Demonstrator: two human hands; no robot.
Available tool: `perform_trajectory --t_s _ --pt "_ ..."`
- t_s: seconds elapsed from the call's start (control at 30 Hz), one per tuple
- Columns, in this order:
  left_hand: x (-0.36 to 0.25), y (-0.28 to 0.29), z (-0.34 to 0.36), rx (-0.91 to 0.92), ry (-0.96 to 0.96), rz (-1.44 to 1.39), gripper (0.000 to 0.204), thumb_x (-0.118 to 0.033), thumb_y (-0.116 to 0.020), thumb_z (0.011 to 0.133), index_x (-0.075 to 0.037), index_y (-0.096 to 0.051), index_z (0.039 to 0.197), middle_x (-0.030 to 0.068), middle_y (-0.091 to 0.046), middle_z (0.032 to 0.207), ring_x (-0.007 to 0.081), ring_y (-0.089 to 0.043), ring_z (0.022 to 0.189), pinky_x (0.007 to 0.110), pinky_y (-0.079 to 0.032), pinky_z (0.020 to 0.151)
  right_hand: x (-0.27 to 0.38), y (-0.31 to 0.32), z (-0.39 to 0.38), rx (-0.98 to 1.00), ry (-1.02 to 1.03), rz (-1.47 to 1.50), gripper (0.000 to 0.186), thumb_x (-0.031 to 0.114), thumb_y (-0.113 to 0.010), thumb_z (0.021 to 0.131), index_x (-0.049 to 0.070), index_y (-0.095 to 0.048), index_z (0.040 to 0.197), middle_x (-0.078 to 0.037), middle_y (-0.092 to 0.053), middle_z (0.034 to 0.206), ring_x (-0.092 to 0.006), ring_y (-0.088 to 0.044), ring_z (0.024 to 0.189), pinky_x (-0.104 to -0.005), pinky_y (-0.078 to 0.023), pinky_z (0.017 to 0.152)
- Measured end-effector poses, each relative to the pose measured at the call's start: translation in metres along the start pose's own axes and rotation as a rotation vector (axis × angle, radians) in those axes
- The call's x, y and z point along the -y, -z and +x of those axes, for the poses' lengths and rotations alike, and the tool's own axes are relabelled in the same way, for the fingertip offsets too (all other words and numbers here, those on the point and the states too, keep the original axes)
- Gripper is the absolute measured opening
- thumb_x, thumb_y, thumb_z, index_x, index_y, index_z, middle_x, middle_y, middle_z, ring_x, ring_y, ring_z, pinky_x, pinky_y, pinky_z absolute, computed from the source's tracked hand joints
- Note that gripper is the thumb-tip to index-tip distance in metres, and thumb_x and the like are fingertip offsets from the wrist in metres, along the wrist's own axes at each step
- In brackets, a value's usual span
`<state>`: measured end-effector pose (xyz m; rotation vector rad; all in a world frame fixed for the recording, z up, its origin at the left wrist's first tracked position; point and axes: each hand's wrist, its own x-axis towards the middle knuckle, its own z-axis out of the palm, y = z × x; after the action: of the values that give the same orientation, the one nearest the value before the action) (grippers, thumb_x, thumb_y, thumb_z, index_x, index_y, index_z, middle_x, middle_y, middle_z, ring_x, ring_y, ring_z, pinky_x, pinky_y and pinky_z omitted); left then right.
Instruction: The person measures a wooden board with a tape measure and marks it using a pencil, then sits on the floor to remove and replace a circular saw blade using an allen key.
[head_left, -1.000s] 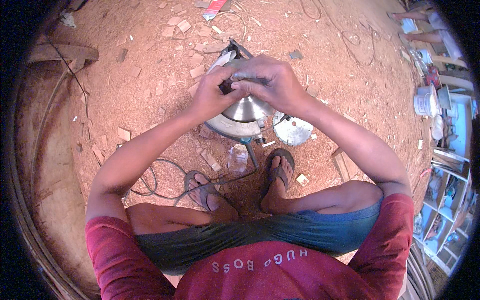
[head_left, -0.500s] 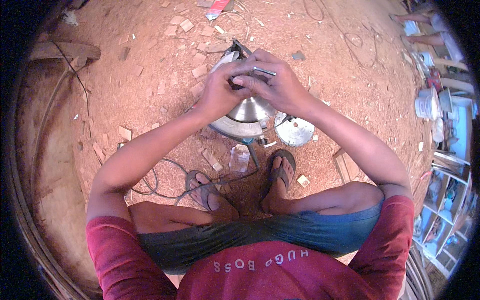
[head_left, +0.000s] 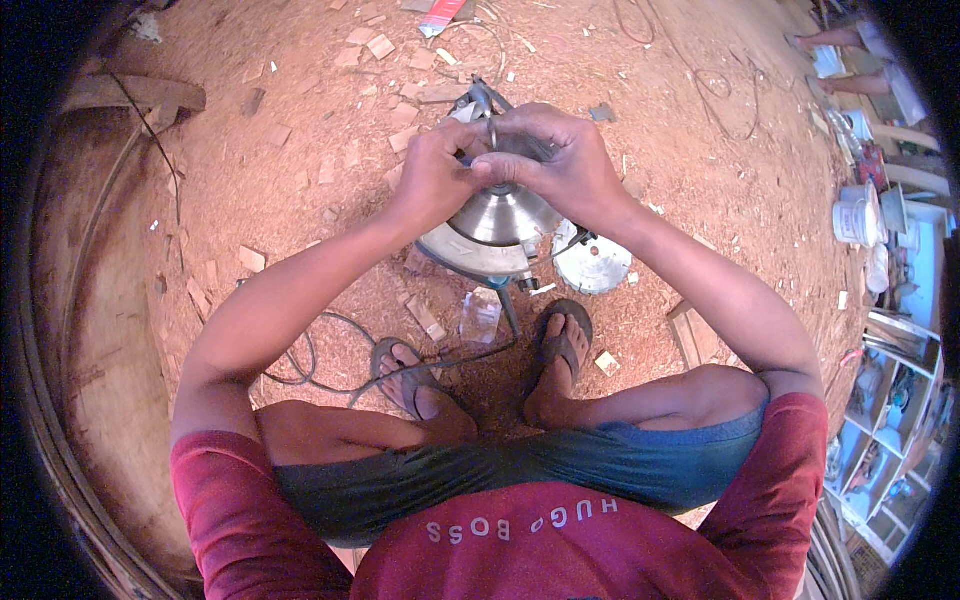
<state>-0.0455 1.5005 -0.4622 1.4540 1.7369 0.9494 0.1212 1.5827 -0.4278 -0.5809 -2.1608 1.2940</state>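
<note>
The ground (head_left: 250,180) is red, sawdust-strewn earth, littered with pale wood offcuts. At the middle of it, just ahead of the person's sandalled feet, lies a circular saw (head_left: 495,235) on its side, its round blade (head_left: 500,212) facing up.

Both hands meet over the hub of that blade. The left hand (head_left: 435,175) has its fingers curled together and pinched at the blade's centre; the right hand (head_left: 560,165) is closed round a slim metal tool (head_left: 492,125), a key or wrench as far as I can tell, whose upper end pokes out between the two hands. Compared with a second ago, the hands have drawn closer over the hub and the tool now stands more upright, where half a second ago it lay across the knuckles as a slanting bar. To my eye that suggests the tool is being turned at the blade's fastening, though the bolt itself is hidden under the fingers.

Just beside the saw on the right lies a loose disc-shaped blade (head_left: 592,265), flat on the ground. A small clear plastic packet (head_left: 480,315) sits between the saw and the feet, and a dark cable (head_left: 320,355) loops past the left foot. Well apart at the right edge stand white buckets (head_left: 858,220) and shelves (head_left: 895,400).
</note>
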Motion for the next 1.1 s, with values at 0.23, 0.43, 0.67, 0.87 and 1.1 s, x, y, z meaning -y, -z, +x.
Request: perform_trajectory --t_s 0.23,0.43,0.67,0.87,1.1 --pt "0.011 -0.004 0.000 -0.091 -0.414 0.023 0.032 -0.023 -0.079 0.081 -0.002 -0.071 0.103 0.0142 -0.070 0.101 0.0290 -0.066 0.098 0.039 -0.051 0.084 -0.002 0.008 0.000 0.009 0.080 -0.206 0.028 0.016 -0.078 0.082 0.003 -0.074 0.107 -0.010 -0.069 0.099 -0.0187 -0.065 0.094 -0.0324 -0.052 0.084" --pt "0.019 0.001 -0.005 0.024 -0.226 -0.006 0.035 -0.021 -0.079 0.082 -0.002 -0.068 0.109 0.0162 -0.067 0.108 0.0303 -0.065 0.100 0.039 -0.052 0.086 -0.004 0.004 -0.004 -0.038 0.067 -0.153 0.023 0.015 -0.078 0.084 0.002 -0.074 0.102 -0.011 -0.068 0.101 -0.0210 -0.064 0.098 -0.0337 -0.051 0.087" --pt "0.004 -0.007 -0.001 -0.141 -0.413 0.100 0.036 -0.020 -0.078 0.082 -0.001 -0.068 0.110 0.0164 -0.067 0.104 0.0323 -0.066 0.096 0.042 -0.051 0.087 -0.005 0.005 -0.003 0.038 0.110 -0.163 0.023 0.014 -0.076 0.085 0.002 -0.073 0.105 -0.011 -0.069 0.099 -0.0215 -0.064 0.097 -0.0342 -0.051 0.085" --pt "0.011 -0.001 -0.002 0.021 -0.428 0.094 0.028 -0.018 -0.077 0.081 -0.003 -0.071 0.105 0.0165 -0.069 0.103 0.0333 -0.066 0.097 0.042 -0.051 0.086 -0.005 0.002 -0.005 -0.079 0.137 -0.116 0.020 0.016 -0.077 0.080 0.008 -0.076 0.098 -0.013 -0.070 0.093 -0.0287 -0.066 0.087 -0.0379 -0.052 0.081" --pt "-0.004 -0.001 0.000 -0.018 -0.154 0.113 0.029 -0.021 -0.079 0.078 -0.005 -0.072 0.101 0.0142 -0.070 0.097 0.0328 -0.066 0.096 0.043 -0.051 0.084 -0.006 0.008 0.001 0.050 0.186 -0.201 0.025 0.016 -0.077 0.084 0.003 -0.073 0.105 -0.011 -0.069 0.105 -0.0215 -0.064 0.095 -0.0330 -0.052 0.083"
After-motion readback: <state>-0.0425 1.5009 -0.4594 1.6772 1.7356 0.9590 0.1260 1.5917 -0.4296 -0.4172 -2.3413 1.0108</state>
